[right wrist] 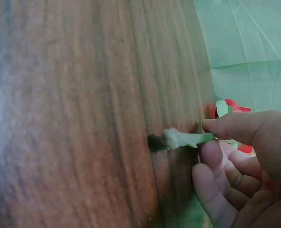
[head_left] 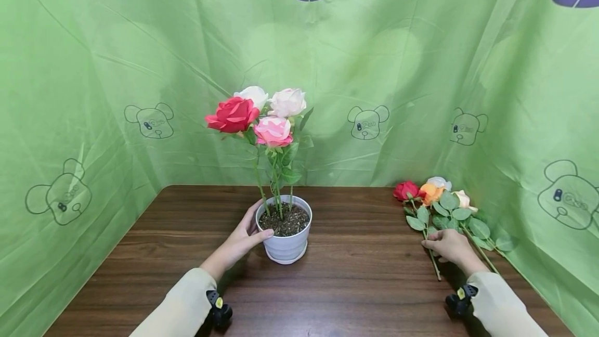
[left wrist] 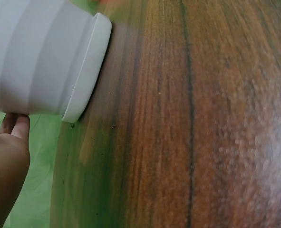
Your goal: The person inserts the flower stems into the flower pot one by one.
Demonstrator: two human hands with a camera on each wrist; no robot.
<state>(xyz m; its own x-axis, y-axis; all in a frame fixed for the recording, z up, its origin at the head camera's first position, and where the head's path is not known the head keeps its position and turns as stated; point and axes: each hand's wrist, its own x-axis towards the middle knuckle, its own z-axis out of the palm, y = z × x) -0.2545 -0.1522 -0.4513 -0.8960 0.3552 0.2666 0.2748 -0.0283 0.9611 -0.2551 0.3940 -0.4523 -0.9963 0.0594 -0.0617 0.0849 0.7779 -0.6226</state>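
A white ribbed flowerpot stands upright on the table, filled with dark soil. Rising from the soil are a red rose, a pink rose, a pale pink rose and a white rose. My left hand grips the pot's left side, thumb at the rim; its fingers partly hide behind the pot. At the right, my right hand pinches a green stem between thumb and fingers near its cut end. That stem appears to lead up to a lying red rose.
Beside the right hand lie an orange rose, a white rose and a cream rose, leaves overlapping. The dark wooden table meets a green printed curtain at the back and sides.
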